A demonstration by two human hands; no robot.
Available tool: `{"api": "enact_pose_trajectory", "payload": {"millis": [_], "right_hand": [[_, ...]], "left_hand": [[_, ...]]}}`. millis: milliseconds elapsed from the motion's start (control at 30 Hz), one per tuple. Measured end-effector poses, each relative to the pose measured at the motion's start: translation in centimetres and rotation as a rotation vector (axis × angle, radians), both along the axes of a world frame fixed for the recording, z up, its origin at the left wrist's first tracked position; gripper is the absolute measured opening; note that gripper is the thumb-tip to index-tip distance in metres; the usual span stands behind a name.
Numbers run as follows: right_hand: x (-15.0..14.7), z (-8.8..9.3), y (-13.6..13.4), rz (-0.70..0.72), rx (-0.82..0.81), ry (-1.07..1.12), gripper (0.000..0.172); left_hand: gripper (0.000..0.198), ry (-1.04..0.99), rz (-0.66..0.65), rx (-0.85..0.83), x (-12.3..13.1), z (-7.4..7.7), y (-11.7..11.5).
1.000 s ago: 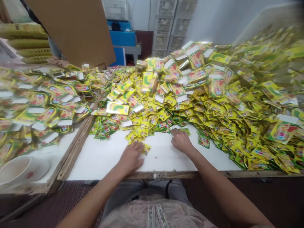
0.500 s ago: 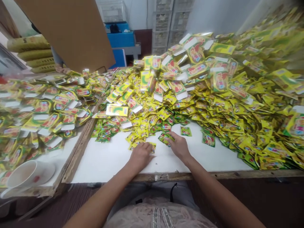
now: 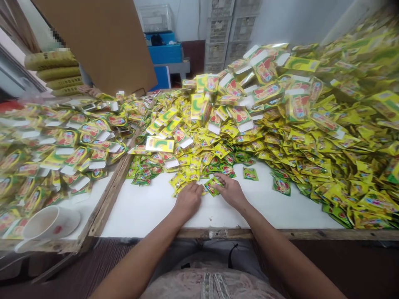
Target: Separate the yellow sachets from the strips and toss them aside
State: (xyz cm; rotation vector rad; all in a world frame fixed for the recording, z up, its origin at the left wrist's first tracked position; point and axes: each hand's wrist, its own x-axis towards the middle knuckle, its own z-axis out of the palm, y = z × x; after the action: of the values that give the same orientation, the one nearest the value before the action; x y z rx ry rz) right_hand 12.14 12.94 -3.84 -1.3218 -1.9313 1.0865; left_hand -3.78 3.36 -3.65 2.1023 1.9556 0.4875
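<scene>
My right hand (image 3: 233, 192) pinches a small green sachet (image 3: 213, 186) by its right side, just above the white tabletop (image 3: 143, 211) or resting on it; which, I cannot tell. Close by on its left, my left hand (image 3: 188, 200) is closed, fingers curled down at the near edge of the yellow sachets (image 3: 183, 176). A sliver of yellow sachet shows at its fingertips, the rest covered by the hand. Beyond both hands lie more green sachets (image 3: 227, 170). A single green sachet (image 3: 250, 173) lies flat to the right of my right hand.
A big heap of yellow sachets (image 3: 305, 153) fills the right side, with small printed boxes (image 3: 264, 68) on top. More boxes (image 3: 75, 155) cover the left table, past a wooden rail (image 3: 112, 191). A white mug (image 3: 46, 224) stands near its front edge. A cardboard sheet (image 3: 96, 41) rises behind.
My right hand has brought the green sachet left, nearer my left hand, and the sachet has turned. The yellow sachet under my left hand shows less. The whole view has shifted slightly.
</scene>
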Motion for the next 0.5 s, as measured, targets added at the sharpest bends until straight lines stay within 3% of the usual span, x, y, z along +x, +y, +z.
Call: {"api": "enact_pose_trajectory", "payload": {"millis": [100, 200, 300, 400, 500], "right_hand": [[0.2, 0.2, 0.1, -0.019, -0.115, 0.081, 0.04], [-0.4, 1.4, 0.6, 0.011, -0.252, 0.332, 0.046], [-2.2, 2.6, 1.0, 0.108, -0.273, 0.477, 0.049], [-4.2, 2.5, 0.9, 0.215, -0.289, 0.434, 0.046], [-5.2, 1.4, 0.5, 0.202, -0.26, 0.394, 0.041]], "left_hand": [[0.02, -0.367, 0.277, 0.003, -0.5, -0.1, 0.5], [0.019, -0.983, 0.462, 0.001, -1.0, -0.2, 0.9], [0.036, -1.399, 0.458, -0.12, -1.3, 0.0, 1.0], [0.04, -1.53, 0.435, -0.173, -1.6, 0.3, 0.8], [0.044, -1.6, 0.424, -0.164, -2.0, 0.7, 0.5]]}}
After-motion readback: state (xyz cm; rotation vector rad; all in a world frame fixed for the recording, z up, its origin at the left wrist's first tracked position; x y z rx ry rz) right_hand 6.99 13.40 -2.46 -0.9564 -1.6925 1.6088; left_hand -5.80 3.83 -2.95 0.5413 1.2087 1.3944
